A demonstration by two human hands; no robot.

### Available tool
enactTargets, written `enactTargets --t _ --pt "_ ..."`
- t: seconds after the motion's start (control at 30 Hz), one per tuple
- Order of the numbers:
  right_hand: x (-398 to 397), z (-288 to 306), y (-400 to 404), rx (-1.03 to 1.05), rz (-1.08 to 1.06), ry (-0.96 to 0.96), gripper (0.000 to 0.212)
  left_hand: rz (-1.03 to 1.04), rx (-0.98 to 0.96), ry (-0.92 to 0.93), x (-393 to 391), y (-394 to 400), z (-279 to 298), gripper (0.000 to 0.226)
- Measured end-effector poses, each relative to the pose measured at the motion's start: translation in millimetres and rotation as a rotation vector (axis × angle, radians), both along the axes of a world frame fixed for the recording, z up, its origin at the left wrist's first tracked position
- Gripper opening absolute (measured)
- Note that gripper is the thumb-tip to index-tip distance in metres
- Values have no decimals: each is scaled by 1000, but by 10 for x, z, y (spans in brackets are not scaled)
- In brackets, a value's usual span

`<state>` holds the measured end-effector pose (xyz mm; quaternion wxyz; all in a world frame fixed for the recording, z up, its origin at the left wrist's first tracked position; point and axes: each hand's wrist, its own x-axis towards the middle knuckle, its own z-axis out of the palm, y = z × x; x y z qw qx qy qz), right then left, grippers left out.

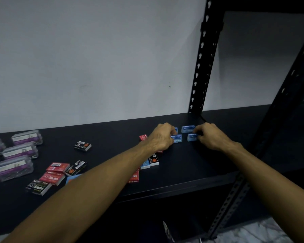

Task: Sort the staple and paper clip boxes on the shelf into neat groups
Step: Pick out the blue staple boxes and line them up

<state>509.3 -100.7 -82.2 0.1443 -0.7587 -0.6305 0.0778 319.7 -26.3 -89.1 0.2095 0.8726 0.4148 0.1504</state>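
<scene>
Several blue staple boxes sit in a small group at the back right of the black shelf (191, 165). My left hand (161, 136) rests fingers-down on one blue box (177, 139), partly covering another behind it. My right hand (211, 135) pinches the right end of a blue box (191, 137); a further blue box (187, 128) lies just behind it. Red, black and blue boxes (152, 162) lie jumbled under my left forearm. More red boxes (52, 177) and black boxes (38, 187) lie at the front left, and one black box (82, 146) lies alone.
Several clear plastic paper clip boxes (20, 151) with purple labels stand at the far left. A black perforated upright (203, 67) rises at the shelf's back right, another upright (235, 195) at the front right. A pale wall backs the shelf.
</scene>
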Motion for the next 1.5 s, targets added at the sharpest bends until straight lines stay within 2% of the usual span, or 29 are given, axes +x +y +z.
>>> enactTargets --t 0.43,0.6,0.77,0.83,0.97,1.2,1.5 --pt "-13 6 -8 -4 11 22 33 -9 11 -6 14 -22 -8 23" --pt "-28 -4 -23 14 7 8 38 -26 37 -7 -37 -51 28 41" --pt "-68 77 -44 50 -28 -72 66 -87 101 -41 -231 -72 216 49" --pt "-119 158 -67 102 -25 -83 69 -115 98 -37 -361 -65 329 49" --pt "-325 294 -88 191 41 -70 63 -116 54 -12 -691 -34 577 42" --pt "-905 442 -116 214 220 -4 45 -22 68 -64 -1442 -94 854 28" --pt "-1592 292 -191 109 373 95 34 99 18 -94 -2427 -284 609 26"
